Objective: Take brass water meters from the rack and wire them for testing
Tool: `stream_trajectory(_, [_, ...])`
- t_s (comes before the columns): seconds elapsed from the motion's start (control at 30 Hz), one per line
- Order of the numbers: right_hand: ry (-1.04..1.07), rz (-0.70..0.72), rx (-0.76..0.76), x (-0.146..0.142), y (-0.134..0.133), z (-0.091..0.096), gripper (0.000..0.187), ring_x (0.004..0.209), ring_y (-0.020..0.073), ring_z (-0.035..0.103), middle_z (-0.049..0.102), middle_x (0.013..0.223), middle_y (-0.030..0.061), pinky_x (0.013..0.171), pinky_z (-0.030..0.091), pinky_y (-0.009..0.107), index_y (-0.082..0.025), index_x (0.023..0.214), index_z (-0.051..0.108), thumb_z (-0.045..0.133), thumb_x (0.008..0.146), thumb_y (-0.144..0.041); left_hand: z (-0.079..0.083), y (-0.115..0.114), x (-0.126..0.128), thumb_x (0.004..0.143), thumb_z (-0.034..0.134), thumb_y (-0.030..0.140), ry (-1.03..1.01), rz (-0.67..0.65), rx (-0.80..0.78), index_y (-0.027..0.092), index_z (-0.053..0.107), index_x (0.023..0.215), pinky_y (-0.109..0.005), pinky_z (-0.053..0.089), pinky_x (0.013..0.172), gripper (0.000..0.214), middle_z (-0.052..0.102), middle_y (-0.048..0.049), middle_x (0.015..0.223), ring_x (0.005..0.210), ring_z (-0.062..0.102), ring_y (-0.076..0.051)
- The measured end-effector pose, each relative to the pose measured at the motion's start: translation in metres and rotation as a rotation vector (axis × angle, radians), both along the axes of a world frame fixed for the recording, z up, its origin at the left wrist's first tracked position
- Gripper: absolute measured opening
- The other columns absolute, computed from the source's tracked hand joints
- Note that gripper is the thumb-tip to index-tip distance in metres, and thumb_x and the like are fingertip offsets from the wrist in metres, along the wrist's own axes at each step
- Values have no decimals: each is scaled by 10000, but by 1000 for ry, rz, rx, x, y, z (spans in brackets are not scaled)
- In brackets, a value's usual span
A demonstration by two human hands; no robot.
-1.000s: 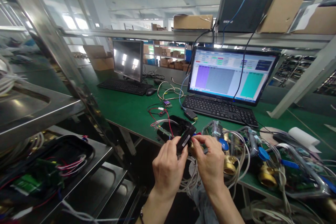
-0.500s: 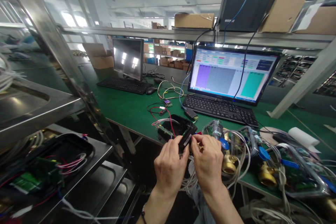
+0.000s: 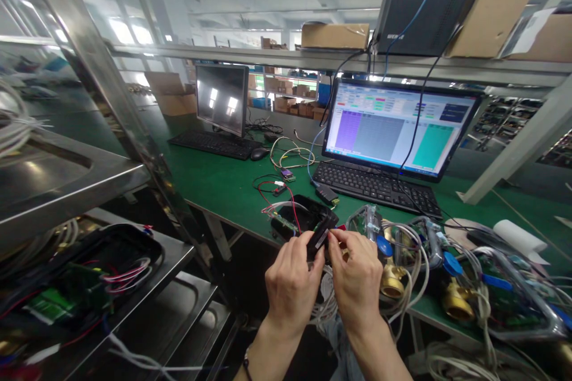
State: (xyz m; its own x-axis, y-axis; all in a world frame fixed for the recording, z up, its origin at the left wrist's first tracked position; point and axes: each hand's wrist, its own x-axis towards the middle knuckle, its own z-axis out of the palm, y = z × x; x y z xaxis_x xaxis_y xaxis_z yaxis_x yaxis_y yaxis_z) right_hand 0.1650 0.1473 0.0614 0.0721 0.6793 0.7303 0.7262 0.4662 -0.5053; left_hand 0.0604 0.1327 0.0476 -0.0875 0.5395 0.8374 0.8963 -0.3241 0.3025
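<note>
Housing [image 3: 324, 229], black, tilted at the bench's [image 3: 214, 190] near edge: from here I see the left hand [image 3: 290, 280] with thumb and fingers clamped on its near end. Right hand [image 3: 357, 277], at its 4-5 o'clock, has thumb and index close together against its side, can't tell if they're pinching anything. Clocked off it: red wire [image 3: 294, 208] loops out at 10, adapter [image 3: 326, 194] at 12, keyboard [image 3: 370, 187] at 2, brass valve [image 3: 393, 281] at 4.
</note>
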Motion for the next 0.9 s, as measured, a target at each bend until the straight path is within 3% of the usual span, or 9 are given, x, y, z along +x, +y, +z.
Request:
stream_trajectory(0.2, [13, -31, -39, -3, 1, 3, 110, 761, 165, 565, 650, 787, 23, 731, 418, 308, -173, 837, 629, 546, 866, -240, -1, 1, 1, 874, 600, 254, -4, 7, 2, 153, 555, 1006, -270, 454, 676, 172, 631, -18, 802, 722, 616, -173])
stream_trajectory(0.57, [170, 70, -201, 1, 1, 6, 143, 698, 141, 576, 661, 765, 19, 654, 443, 274, -183, 815, 655, 553, 847, -278, -2, 0, -1, 885, 579, 248, -15, -2, -12, 151, 549, 1025, -270, 463, 687, 172, 644, -38, 829, 746, 627, -181])
stream_trajectory(0.9, [92, 44, -43, 3, 1, 0, 171, 800, 156, 611, 689, 839, 44, 760, 456, 297, -174, 871, 665, 527, 870, -274, -2, 0, -1, 881, 578, 232, -17, -1, -15, 154, 552, 1018, -275, 467, 695, 160, 644, -34, 832, 751, 626, -180])
